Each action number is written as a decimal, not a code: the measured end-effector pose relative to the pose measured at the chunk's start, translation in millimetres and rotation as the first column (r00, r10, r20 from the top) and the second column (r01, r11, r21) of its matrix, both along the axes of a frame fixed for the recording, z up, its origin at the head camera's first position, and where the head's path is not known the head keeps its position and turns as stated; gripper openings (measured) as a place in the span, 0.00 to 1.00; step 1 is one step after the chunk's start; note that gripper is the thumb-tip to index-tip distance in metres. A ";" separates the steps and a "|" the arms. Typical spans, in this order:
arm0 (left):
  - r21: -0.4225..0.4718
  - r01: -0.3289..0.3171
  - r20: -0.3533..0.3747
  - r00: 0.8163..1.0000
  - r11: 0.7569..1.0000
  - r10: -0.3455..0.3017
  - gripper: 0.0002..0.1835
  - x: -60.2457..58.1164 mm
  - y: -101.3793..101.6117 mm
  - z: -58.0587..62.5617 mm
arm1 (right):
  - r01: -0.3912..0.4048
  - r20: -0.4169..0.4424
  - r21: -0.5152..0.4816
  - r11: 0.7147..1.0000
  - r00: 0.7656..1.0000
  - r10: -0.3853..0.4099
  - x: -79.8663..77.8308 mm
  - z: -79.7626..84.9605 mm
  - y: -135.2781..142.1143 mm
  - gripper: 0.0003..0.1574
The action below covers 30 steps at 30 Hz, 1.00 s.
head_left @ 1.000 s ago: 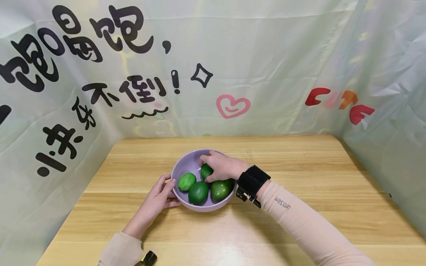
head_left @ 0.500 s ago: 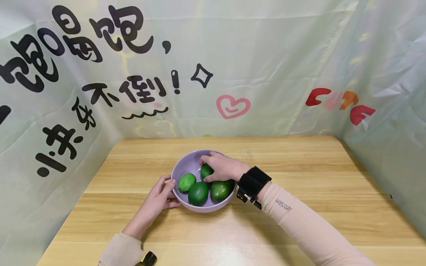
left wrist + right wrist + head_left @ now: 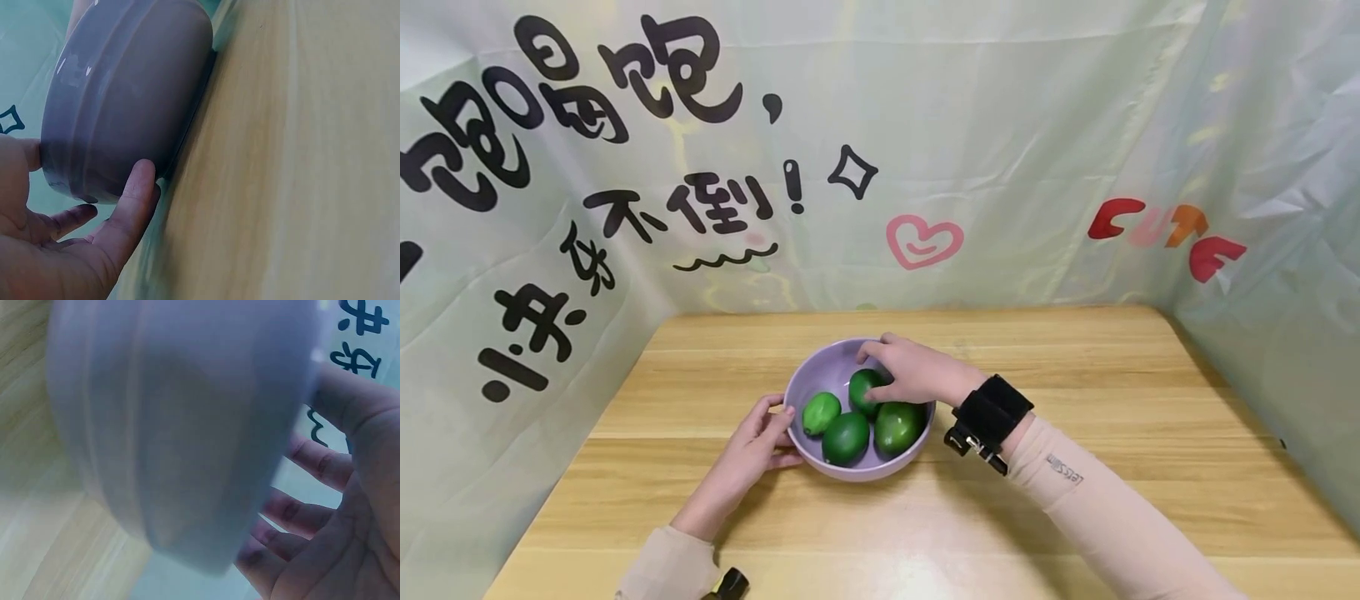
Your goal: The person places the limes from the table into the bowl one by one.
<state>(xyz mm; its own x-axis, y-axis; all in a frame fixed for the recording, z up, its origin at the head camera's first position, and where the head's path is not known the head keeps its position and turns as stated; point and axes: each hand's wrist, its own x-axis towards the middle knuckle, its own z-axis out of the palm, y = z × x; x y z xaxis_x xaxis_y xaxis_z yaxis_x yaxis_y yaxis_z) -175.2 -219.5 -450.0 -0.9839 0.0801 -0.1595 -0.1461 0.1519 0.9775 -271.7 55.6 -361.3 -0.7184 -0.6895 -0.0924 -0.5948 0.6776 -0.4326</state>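
Observation:
A purple bowl (image 3: 808, 379) stands on the table with several green fruits in it. On the left lies a small bright green lime (image 3: 822, 413); a round dark green fruit (image 3: 846, 439) is at the front, a larger avocado-like fruit (image 3: 899, 429) at the right. My left hand (image 3: 760, 437) holds the bowl's left side, thumb at the rim and fingers against the outer wall (image 3: 131, 81). Over the bowl's back right, my right hand (image 3: 917, 371) has its fingers spread loosely, the thumb tip before another dark green fruit (image 3: 861, 386). Whether it touches that fruit is unclear.
The wooden table (image 3: 1075, 358) extends on all sides of the bowl. A printed cloth (image 3: 1022, 167) hangs behind and along both sides. A black strap (image 3: 992, 410) is on the right wrist, and a small black object (image 3: 732, 583) is beside the left sleeve.
My right hand has loosened and shifted slightly up and to the right, exposing more of the dark green fruit at the back. The left hand and the bowl stay nearly in place.

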 end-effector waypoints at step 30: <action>-0.762 -0.151 -0.363 0.905 0.630 -0.223 0.41 7.3 8.0 53.0 | 0.178 -0.287 -0.191 0.965 0.930 -0.229 41.6 -1.2 88.8 0.49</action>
